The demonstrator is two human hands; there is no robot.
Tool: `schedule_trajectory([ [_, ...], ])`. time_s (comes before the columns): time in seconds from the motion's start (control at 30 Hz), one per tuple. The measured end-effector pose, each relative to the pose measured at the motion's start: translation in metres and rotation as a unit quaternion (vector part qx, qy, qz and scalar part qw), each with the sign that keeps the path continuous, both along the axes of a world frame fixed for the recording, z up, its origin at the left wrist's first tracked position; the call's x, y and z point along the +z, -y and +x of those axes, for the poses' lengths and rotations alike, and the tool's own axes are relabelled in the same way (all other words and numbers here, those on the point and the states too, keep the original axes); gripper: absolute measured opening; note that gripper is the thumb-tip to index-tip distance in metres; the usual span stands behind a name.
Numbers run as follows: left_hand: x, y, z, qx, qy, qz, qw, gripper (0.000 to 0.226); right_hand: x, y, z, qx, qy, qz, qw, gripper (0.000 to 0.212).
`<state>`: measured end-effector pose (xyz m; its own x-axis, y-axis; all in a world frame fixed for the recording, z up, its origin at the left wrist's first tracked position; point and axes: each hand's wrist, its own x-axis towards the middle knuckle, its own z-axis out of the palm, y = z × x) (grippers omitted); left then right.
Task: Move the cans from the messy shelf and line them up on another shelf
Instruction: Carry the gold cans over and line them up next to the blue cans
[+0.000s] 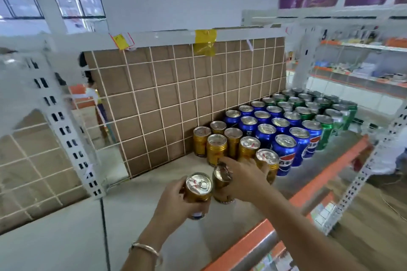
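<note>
1. Two hands each hold one can near the front of the grey shelf (136,204).
2. The left hand (174,202) has its fingers curled round a gold can (198,187), whose top faces up.
3. The right hand (240,180) grips a second gold can (221,191) with fingers wrapped over its upper part. The can's base is down at the shelf board.
4. Just behind stand the lined-up gold cans (217,149), then the blue cans (284,149) and the green cans (326,130).

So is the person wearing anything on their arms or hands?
Both arms are bare, with no sleeves or gloves showing. The left hand has a thin shiny metal bangle round its wrist. The right hand wears nothing that I can see.
</note>
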<state>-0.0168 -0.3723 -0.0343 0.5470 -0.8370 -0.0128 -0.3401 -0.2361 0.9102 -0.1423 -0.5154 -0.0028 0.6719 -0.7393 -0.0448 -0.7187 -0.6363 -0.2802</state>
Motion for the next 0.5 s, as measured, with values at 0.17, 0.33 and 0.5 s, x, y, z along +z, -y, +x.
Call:
schedule_trajectory([
  [0.17,-0.002,0.026,-0.009,0.057,-0.065,-0.013,0.996,0.049,0.009,0.038,0.019,0.080,-0.034,-0.029,0.996,0.069],
  [0.33,-0.009,0.042,-0.026,0.090,-0.088,-0.021,0.992,0.058,0.006,0.063,0.025,0.140,-0.016,-0.046,0.989,0.073],
  [0.5,-0.018,0.056,-0.039,0.106,-0.087,-0.028,0.990,0.066,0.004,0.081,0.030,0.149,-0.016,-0.068,0.986,0.071],
])
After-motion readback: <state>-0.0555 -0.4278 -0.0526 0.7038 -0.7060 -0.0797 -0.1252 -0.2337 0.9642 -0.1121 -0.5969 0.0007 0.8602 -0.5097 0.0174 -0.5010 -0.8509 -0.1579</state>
